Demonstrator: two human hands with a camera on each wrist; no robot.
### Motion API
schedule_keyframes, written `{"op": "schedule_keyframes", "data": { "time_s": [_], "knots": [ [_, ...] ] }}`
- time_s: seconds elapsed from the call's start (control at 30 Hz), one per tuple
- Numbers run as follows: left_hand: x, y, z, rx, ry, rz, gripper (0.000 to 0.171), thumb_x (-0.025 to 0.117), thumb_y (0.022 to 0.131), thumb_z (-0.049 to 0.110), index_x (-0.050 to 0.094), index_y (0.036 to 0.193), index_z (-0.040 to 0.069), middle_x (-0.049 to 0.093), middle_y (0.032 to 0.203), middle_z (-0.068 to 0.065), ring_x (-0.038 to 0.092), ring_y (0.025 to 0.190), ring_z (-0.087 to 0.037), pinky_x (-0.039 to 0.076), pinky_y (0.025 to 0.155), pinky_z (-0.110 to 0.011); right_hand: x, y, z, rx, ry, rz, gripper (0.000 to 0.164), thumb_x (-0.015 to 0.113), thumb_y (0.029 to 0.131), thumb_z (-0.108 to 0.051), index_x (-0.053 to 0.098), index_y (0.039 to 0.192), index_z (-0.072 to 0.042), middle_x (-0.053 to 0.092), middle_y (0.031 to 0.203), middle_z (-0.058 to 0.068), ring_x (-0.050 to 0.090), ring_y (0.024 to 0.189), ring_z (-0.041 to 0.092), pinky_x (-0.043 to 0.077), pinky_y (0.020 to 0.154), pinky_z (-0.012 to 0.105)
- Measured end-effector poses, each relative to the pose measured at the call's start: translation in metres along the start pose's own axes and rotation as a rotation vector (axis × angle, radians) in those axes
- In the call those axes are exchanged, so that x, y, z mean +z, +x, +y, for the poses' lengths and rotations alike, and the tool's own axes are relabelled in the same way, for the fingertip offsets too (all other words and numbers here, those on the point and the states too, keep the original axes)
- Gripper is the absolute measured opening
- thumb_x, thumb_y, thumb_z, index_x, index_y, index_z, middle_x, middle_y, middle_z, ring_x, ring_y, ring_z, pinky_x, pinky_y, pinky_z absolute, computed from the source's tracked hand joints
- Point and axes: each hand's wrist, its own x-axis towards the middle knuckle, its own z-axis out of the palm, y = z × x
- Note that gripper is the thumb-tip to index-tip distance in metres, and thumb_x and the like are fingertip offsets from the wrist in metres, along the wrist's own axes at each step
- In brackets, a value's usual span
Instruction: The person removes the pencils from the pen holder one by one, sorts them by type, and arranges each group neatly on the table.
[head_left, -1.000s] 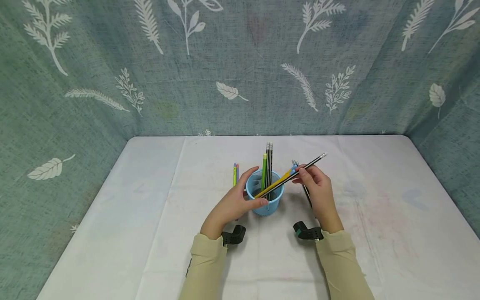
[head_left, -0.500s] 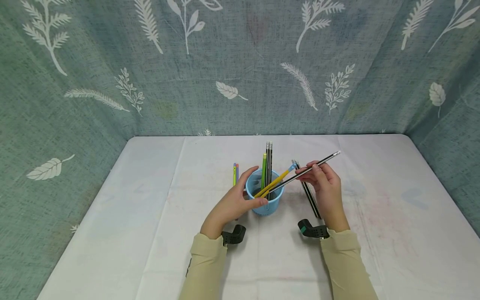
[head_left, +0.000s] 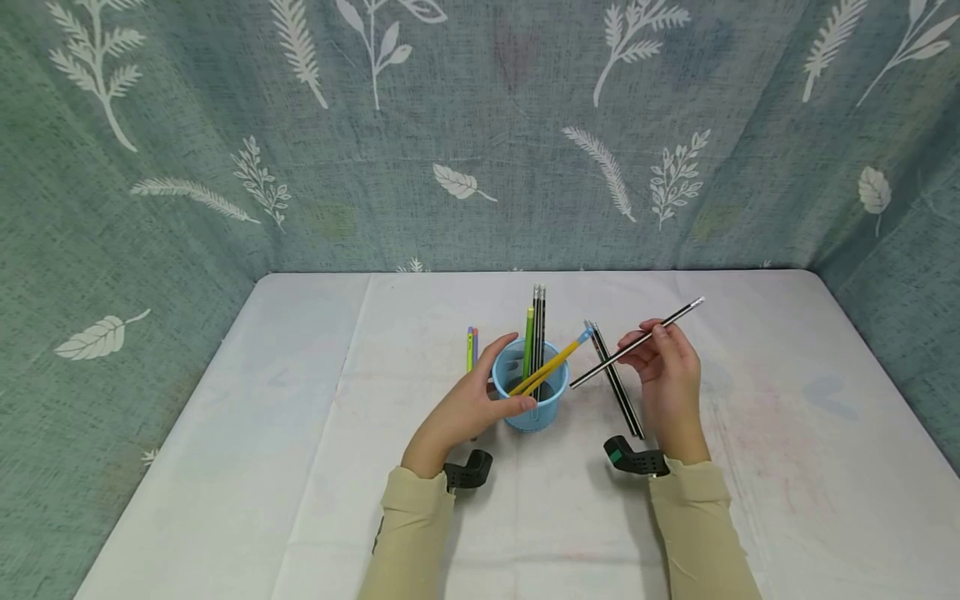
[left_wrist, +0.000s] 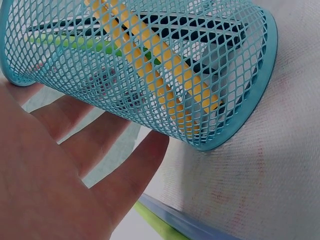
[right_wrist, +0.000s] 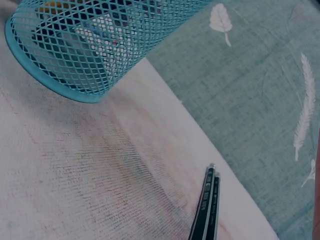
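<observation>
My left hand [head_left: 465,404] grips a blue mesh pencil cup [head_left: 536,417], thumb across its near side and fingers round the left. Inside the cup lean two yellow pencils [head_left: 558,360], blue-topped, beside a green pencil [head_left: 528,342] and upright black striped pencils [head_left: 541,317]. To the right, my right hand [head_left: 671,392] pinches one black-and-silver striped pencil [head_left: 600,367] between thumb and fingers. Its lower end points at the cup, just outside the rim. In the left wrist view, the mesh wall [left_wrist: 65,80] shows the pencils' lower ends.
Black striped pencils [head_left: 621,398] lie on the white cloth between the cup and my right hand. Left of the cup lie a lime-green pencil [head_left: 469,348] and a purple one, partly behind my left hand. A leaf-patterned curtain [head_left: 480,225] hangs behind the table.
My right hand has drawn the striped pencil out of the cup, moving right and away from the leaning yellow pencils. The left hand and cup have stayed in place.
</observation>
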Motion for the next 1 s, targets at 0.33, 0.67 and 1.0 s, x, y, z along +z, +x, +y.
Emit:
{"op": "schedule_keyframes", "data": {
  "time_s": [0.33, 0.67, 1.0],
  "knots": [
    [0.000, 0.001, 0.001, 0.003, -0.005, -0.003, 0.081, 0.071, 0.073, 0.040, 0.016, 0.130, 0.058, 0.029, 0.137, 0.008, 0.049, 0.110, -0.024, 0.042, 0.085, -0.042, -0.012, 0.004, 0.000, 0.017, 0.019, 0.220, 0.034, 0.044, 0.094, -0.026, 0.045, 0.115, 0.002, 0.058, 0.074, 0.015, 0.058, 0.058, 0.024, 0.051, 0.057, 0.031],
    [0.000, 0.000, 0.001, 0.012, 0.009, -0.007, 0.081, 0.070, 0.074, 0.041, 0.016, 0.132, 0.055, 0.028, 0.138, 0.007, 0.047, 0.112, -0.025, 0.041, 0.086, -0.042, -0.015, 0.005, -0.004, -0.014, -0.065, 0.281, 0.038, 0.050, 0.091, -0.025, 0.050, 0.116, 0.003, 0.057, 0.072, 0.014, 0.057, 0.058, 0.023, 0.050, 0.057, 0.031],
    [0.000, 0.000, -0.001, 0.008, 0.014, 0.004, 0.082, 0.071, 0.073, 0.041, 0.016, 0.133, 0.054, 0.028, 0.138, 0.007, 0.048, 0.110, -0.024, 0.042, 0.085, -0.042, -0.014, 0.006, -0.002, 0.042, -0.229, 0.284, 0.038, 0.048, 0.091, -0.032, 0.055, 0.117, -0.006, 0.043, 0.061, 0.004, 0.038, 0.044, 0.011, 0.032, 0.037, 0.021]
  ]
}}
